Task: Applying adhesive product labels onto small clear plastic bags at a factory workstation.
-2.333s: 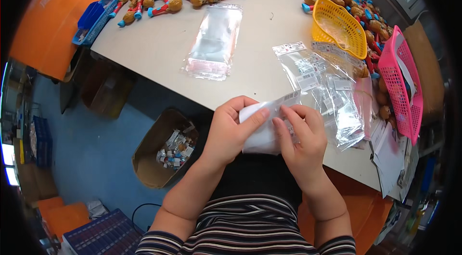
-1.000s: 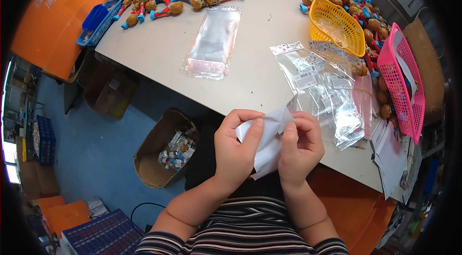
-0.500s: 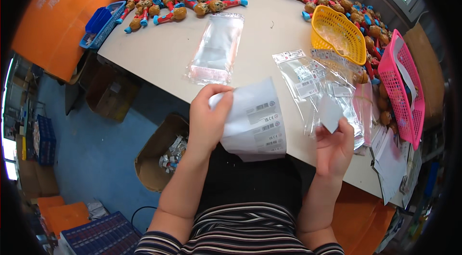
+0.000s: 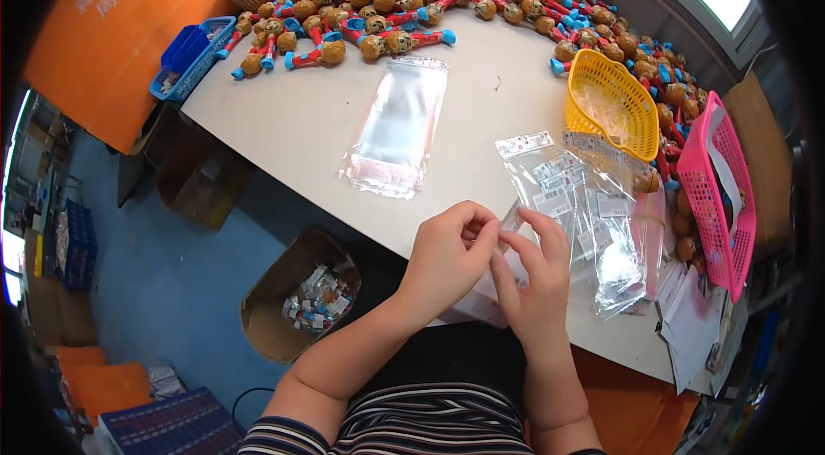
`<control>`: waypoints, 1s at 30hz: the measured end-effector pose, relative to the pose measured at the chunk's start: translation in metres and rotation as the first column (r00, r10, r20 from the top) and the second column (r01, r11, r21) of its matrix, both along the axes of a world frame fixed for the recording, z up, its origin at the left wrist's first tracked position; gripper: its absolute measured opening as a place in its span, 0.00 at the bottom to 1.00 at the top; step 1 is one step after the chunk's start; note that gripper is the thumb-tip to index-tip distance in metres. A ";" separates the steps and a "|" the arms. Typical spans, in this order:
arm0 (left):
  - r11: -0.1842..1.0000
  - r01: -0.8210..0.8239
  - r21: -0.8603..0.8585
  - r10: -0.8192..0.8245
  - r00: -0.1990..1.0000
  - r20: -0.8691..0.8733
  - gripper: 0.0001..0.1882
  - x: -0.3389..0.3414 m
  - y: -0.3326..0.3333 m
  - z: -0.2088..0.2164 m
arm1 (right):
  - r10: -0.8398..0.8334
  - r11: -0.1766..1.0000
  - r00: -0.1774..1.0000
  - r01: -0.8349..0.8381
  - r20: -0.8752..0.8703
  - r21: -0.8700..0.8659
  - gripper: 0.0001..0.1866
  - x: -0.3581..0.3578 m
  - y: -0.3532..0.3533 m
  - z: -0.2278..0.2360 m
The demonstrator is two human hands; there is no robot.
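Observation:
My left hand [image 4: 454, 256] and my right hand [image 4: 537, 279] meet over the table's front edge, fingertips nearly touching. The left thumb and forefinger are pinched together; whatever lies between them is too small or hidden to name. My right fingers curl in against that pinch, and I cannot make out what they hold. A pale label sheet [image 4: 481, 307] shows partly below and between the hands, mostly covered by them. Just beyond the right hand lie clear plastic bags [image 4: 534, 170] with white barcode labels. Farther left lies a stack of clear bags [image 4: 397, 128].
Many brown-headed, red-and-blue toys [image 4: 391, 1] are heaped along the table's [image 4: 284, 133] back and right. A yellow basket [image 4: 612, 103] and a pink basket [image 4: 718, 197] stand right. A blue basket [image 4: 191, 60] sits at the left corner. On the floor, a carton [image 4: 279, 296] holds small packets.
My hands have come together from apart. The label sheet, held up before, has dropped lower and is mostly covered. The small grey piece in my right hand no longer shows. The view has shifted slightly.

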State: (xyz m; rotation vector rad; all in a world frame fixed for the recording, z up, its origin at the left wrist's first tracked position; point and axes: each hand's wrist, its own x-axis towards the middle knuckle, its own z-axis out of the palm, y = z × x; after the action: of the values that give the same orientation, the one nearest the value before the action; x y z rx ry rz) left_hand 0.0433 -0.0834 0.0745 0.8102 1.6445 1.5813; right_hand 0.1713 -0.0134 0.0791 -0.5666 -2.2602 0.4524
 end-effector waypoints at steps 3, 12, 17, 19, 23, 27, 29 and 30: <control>1.000 -0.009 -0.007 0.010 1.000 0.017 0.05 -0.011 0.001 0.002 | 0.008 0.980 0.999 0.001 0.041 -0.197 0.20 0.011 0.004 0.021; 0.921 0.388 -0.029 -0.383 0.918 0.104 0.08 -0.029 -0.001 0.019 | 0.094 0.704 0.993 -0.020 0.065 -0.710 0.07 0.017 0.052 0.042; 0.995 0.097 0.019 -0.096 0.994 -0.050 0.16 -0.053 0.007 0.008 | -0.100 0.727 0.973 -0.071 -0.208 -0.683 0.06 0.018 0.060 0.036; 0.990 -0.140 -0.010 0.125 0.909 -0.399 0.18 -0.079 0.014 0.002 | -0.141 0.685 0.943 -0.127 -0.301 -0.718 0.09 0.025 0.066 0.032; 0.955 -0.277 -0.103 0.059 0.518 -0.853 0.19 -0.131 0.017 -0.030 | 0.010 0.357 0.936 -0.332 -0.351 -0.873 0.24 0.011 0.022 0.009; 0.947 -0.321 -0.016 0.138 0.450 -0.882 0.14 -0.134 0.024 -0.062 | 0.122 0.443 0.942 -0.333 -0.312 -0.832 0.32 -0.001 -0.018 -0.045; 0.929 -0.370 -0.005 0.204 0.524 -0.827 0.10 -0.130 0.024 -0.056 | 0.132 0.466 0.913 -0.402 -0.387 -0.788 0.33 -0.009 -0.021 -0.051; 0.928 -0.373 -0.010 0.202 0.524 -0.828 0.10 -0.129 0.025 -0.050 | 0.152 0.490 0.874 -0.471 -0.461 -0.733 0.34 -0.013 -0.022 -0.053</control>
State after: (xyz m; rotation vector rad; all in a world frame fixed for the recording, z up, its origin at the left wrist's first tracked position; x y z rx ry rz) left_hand -0.0854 -0.0581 0.0245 1.3519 2.6832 1.2587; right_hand 0.1579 -0.0350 0.0263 -0.4468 -1.6767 1.7559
